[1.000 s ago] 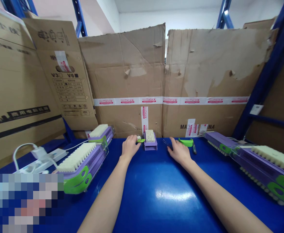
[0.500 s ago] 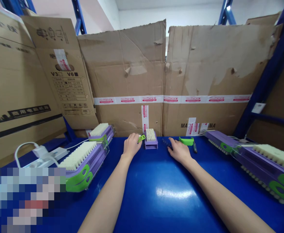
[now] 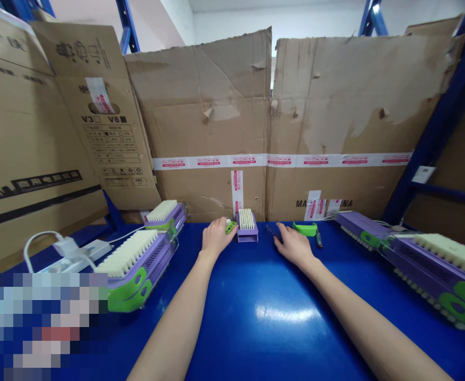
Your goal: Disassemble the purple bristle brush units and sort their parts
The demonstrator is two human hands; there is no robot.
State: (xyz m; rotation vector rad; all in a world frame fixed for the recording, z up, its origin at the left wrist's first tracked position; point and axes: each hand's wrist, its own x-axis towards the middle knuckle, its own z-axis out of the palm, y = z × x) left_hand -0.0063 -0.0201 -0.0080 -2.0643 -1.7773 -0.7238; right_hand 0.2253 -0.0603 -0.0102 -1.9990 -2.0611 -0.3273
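Observation:
My left hand [image 3: 216,237] is low over the blue table, its thumb stretched towards a small purple housing [image 3: 247,234] that carries rows of cream bristle-like blocks [image 3: 246,218]. A small green part [image 3: 230,227] shows in the gap between that thumb and the forefinger; no firm grasp is visible. My right hand [image 3: 294,244] rests with fingers spread and holds nothing. Its fingertips are close to several tiny dark pieces [image 3: 271,230], too small to name. Just beyond it sit a green curved piece [image 3: 304,229] and a slim dark tool [image 3: 319,237], possibly a screwdriver.
Larger purple-and-green units with cream tops stand at left [image 3: 133,259] and right [image 3: 435,270]. A white power strip [image 3: 85,255] with a plug and cables lies at left. Cardboard panels [image 3: 212,121] wall the back of the blue table [image 3: 248,344]. Blue rack posts rise behind.
My left thumb has stretched out to the right, closer to the purple housing, and the green part looks slightly turned. My right hand stays almost where it was.

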